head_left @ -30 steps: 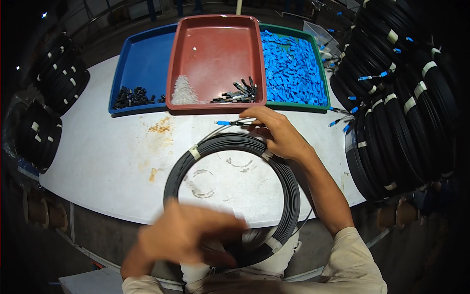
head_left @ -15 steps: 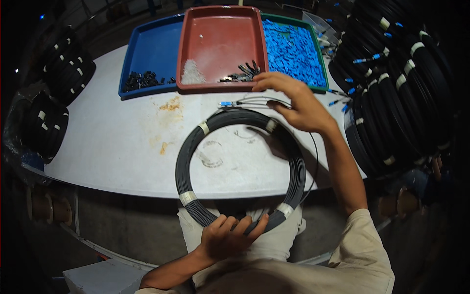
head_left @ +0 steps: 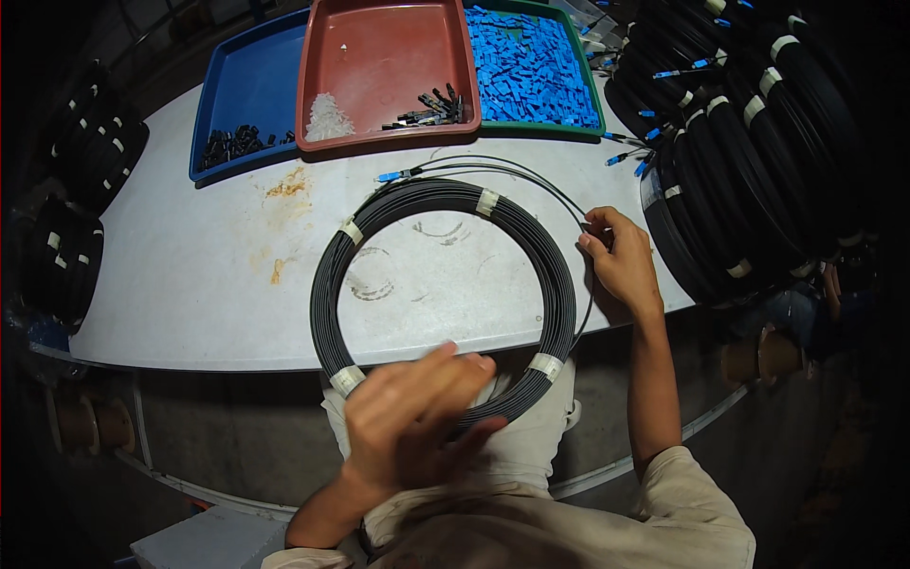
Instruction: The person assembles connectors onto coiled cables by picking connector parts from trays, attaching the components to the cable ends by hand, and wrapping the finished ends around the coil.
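Cable coil (head_left: 445, 284): black, bound with four white tape bands, lying flat on the white table (head_left: 190, 284), its near arc overhanging the near edge above the person's lap.
Left hand (head_left: 417, 417): closing on the near arc of the coil, fingers curled over the strands, thumb underneath; partly blurred.
Right hand (head_left: 621, 261): resting at the coil's right side, fingertips pinching the loose thin cable end (head_left: 531, 180) that is running outside the coil.
Loose end: arcing along the far side of the coil and ending in a blue connector (head_left: 389, 175) just beyond the coil's far-left rim.
Red tray (head_left: 379, 57): sitting at the far edge, holding a small white heap and a cluster of black parts.
Blue tray (head_left: 246, 95): sitting left of the red one, holding small black pieces.
Green tray (head_left: 592, 95): sitting right of the red one, filled with blue parts.
Stacked coils (head_left: 749, 152): black, piled at the right of the table.
Further black coils (head_left: 76, 209): lying off the left edge.
Table surface: showing orange stains and ring marks.
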A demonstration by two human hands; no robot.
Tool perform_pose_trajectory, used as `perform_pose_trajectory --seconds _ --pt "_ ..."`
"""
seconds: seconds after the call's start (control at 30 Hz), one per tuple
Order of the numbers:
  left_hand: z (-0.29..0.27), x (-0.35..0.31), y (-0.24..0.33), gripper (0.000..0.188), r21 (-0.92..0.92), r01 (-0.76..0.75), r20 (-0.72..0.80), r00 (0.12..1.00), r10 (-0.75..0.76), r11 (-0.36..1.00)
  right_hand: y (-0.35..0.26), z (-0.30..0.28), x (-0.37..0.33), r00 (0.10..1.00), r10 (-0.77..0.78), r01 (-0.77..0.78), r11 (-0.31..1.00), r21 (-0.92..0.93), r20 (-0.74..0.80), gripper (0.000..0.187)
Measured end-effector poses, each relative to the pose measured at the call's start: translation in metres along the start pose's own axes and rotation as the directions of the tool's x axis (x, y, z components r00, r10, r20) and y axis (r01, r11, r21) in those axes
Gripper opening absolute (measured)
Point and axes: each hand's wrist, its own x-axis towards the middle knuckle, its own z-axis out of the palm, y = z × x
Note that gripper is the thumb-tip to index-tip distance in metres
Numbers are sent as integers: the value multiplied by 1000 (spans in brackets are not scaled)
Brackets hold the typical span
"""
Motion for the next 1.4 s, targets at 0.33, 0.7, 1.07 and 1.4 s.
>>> perform_pose_trajectory --seconds 0.33,0.7,1.07,1.4 --pt "51 -49 30 58 450 -212 238 965 113 868 23 20 -24 959 121 18 877 481 -255 20" --pt "-68 73 60 39 -122 -42 221 973 69 992 44 42 -104 797 216 215 771 600 -564 44" --pt "-45 31 -11 60 -955 251 42 643 -764 159 -19 39 -85 925 135 161 710 686 -357 43" --pt "-18 -25 -54 60 -864 456 23 462 -886 216 -23 21 -51 947 215 -149 953 263 -240 51"
